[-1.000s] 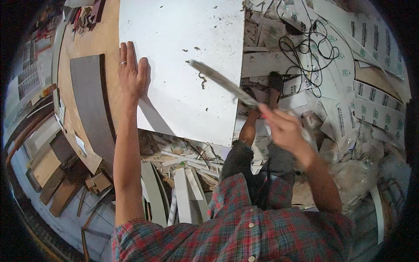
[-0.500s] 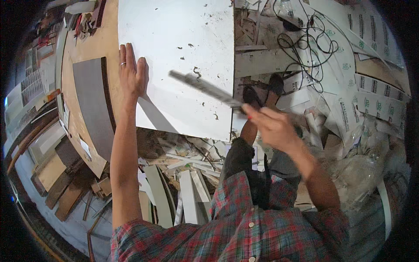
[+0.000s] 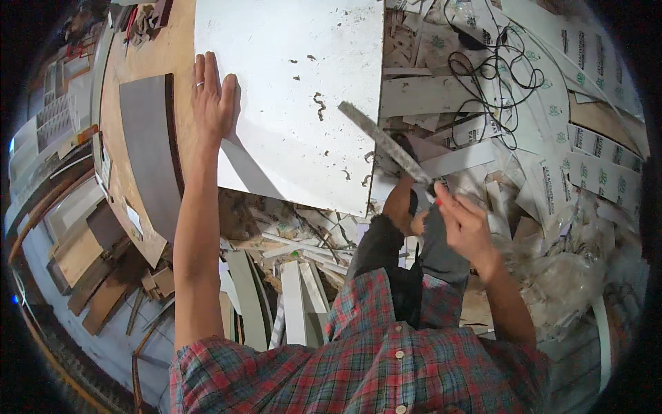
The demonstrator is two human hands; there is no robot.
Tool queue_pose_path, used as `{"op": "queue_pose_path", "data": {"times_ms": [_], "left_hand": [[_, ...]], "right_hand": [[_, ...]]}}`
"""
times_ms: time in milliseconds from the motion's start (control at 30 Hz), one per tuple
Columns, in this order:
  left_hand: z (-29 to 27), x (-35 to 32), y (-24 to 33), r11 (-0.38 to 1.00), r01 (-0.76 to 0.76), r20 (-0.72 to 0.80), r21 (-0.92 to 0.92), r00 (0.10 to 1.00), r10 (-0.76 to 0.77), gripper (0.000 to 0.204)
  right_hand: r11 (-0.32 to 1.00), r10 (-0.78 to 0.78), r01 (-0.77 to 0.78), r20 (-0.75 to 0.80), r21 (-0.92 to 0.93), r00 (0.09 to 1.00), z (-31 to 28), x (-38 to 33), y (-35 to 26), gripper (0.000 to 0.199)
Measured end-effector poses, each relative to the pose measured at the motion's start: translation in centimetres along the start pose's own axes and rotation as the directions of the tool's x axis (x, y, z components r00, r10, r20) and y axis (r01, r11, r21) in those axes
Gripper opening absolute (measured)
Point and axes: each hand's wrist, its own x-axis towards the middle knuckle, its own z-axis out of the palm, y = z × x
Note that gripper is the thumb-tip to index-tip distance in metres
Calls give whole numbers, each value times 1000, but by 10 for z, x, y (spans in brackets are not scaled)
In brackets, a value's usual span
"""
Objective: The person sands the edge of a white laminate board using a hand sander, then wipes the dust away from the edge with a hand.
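A large white panel [image 3: 296, 90] lies on a brown workbench [image 3: 179, 41], its near right corner hanging over the edge. My left hand [image 3: 212, 96] rests flat on the panel's left edge, fingers spread, a ring on one finger. My right hand [image 3: 465, 224] grips the handle of a long flat grey blade [image 3: 383, 141], a file or saw. The blade slants up and left, and its tip lies at the panel's right edge. Small dark chips dot the white surface.
A grey board [image 3: 148, 148] lies on the bench left of my left hand. Offcuts and white strips [image 3: 296, 276] litter the floor below. A black cable [image 3: 493, 65] coils over printed sheeting at the upper right. Wooden blocks [image 3: 83, 255] are stacked at the left.
My right hand has pulled the blade back to the right, from over the panel to its right edge. My left hand stays pressed on the panel.
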Motion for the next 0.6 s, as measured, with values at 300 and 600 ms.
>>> {"op": "queue_pose_path", "data": {"times_ms": [300,600], "left_hand": [[4,1,-14,985,-160,-17,57,987,161,77],[-8,-36,11,991,135,37,15,990,-136,74]], "right_hand": [[999,11,-14,62,42,998,8,-2,11,47],[998,6,7,222,-57,975,-4,-5,45,40]]}}
